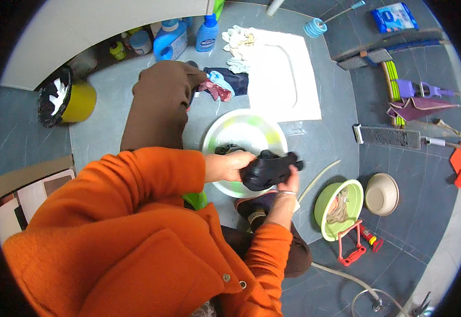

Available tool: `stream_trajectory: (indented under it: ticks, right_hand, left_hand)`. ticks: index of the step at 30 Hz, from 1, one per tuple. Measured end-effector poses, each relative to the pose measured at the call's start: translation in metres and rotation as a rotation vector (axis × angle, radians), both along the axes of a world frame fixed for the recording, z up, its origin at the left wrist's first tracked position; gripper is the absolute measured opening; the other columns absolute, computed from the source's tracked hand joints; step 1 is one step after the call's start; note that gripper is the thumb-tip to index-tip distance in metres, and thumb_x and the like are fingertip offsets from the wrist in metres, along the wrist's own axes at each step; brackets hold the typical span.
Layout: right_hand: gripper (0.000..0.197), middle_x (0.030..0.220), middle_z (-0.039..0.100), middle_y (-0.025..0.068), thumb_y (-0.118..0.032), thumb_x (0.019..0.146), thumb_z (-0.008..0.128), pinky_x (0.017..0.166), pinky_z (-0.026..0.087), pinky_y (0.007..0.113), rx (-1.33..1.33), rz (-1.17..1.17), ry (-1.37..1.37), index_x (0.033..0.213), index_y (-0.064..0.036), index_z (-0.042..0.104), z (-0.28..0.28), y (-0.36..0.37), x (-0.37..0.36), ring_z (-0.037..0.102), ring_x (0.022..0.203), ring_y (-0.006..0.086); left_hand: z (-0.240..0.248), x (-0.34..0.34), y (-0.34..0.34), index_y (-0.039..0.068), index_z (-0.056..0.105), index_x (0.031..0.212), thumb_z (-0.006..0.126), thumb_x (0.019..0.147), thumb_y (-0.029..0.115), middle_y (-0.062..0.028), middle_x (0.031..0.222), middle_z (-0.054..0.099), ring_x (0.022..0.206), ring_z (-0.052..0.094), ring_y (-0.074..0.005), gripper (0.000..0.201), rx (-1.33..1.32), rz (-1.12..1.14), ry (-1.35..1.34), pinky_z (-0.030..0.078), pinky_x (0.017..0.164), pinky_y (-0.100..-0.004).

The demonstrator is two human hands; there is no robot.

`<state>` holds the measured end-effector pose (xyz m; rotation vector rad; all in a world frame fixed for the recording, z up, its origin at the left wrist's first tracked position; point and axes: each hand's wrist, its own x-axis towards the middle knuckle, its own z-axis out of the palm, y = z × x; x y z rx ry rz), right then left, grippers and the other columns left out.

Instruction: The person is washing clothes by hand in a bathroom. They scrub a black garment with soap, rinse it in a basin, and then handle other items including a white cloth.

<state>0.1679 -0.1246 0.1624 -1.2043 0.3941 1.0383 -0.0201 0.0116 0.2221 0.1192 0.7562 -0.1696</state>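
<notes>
With the left hand (pixel 230 166), grips one end of a black cloth (pixel 264 173) in fingers closed over bunched folds; just beside, a dark piece (pixel 226 150) crumpled inside the round basin (pixel 243 126); between both hands, holds the cloth above the right part of that basin, with one end reaching out past the rim; with the right hand (pixel 289 185), pinches the lower right edge, somewhat blurred there; best, as a judgement, to bring that end inward, so as to let any drips fall inside; better too to open out the bunching bit by bit and work along the fabric evenly, without dragging on one corner; impossible to tell how wet; as for materials, soft, matt and pliable in the cloth, likely to slump wherever unsupported; smooth and glossy in the basin, with yellow-green patches on a pale inner surface; farther right, a slim, pale hose (pixel 317 177) in a shallow curve; next, a light-green tub (pixel 354 194), plastic by the look, with rumpled beige fabric (pixel 338 208) inside; beyond, a cream bowl (pixel 382 193), deep and rounded.
</notes>
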Motion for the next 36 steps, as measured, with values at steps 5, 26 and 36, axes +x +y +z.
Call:
stream_trajectory:
  ticks: [5,26,36]
  right_hand:
    - [0.032,0.103,0.062,0.0125,-0.024,0.08,0.057,0.089,0.043,0.04,0.414,0.094,0.333,0.104,-0.002,0.058,-0.043,0.024,-0.104,0.058,0.096,0.0272]
    - [0.031,0.109,0.057,0.0076,-0.028,0.093,0.042,0.095,0.036,0.034,0.533,-0.013,-0.424,0.112,-0.006,0.054,-0.016,0.07,-0.096,0.052,0.102,0.0215]
    - [0.064,0.107,0.061,0.018,-0.012,0.062,0.078,0.086,0.044,0.034,-0.418,0.297,-0.79,0.114,0.0061,0.046,-0.103,0.051,-0.087,0.06,0.095,0.029]
  left_hand:
    - [0.0,-0.003,-0.009,0.001,0.056,0.1,0.044,0.088,0.015,-0.0096,0.097,0.063,0.088,0.061,-0.0212,0.022,-0.035,0.095,0.035,0.048,0.083,-0.0371]
    - [-0.007,-0.029,0.001,-0.009,0.016,0.137,0.073,0.069,0.047,-0.0252,0.123,0.047,0.113,0.05,-0.0304,0.105,1.193,-0.597,-0.011,0.039,0.095,-0.0348]
    - [-0.028,-0.021,-0.016,-0.013,0.025,0.131,0.069,0.066,0.027,-0.0234,0.092,0.061,0.078,0.064,-0.0331,0.088,1.874,-1.38,-0.04,0.052,0.063,-0.0411]
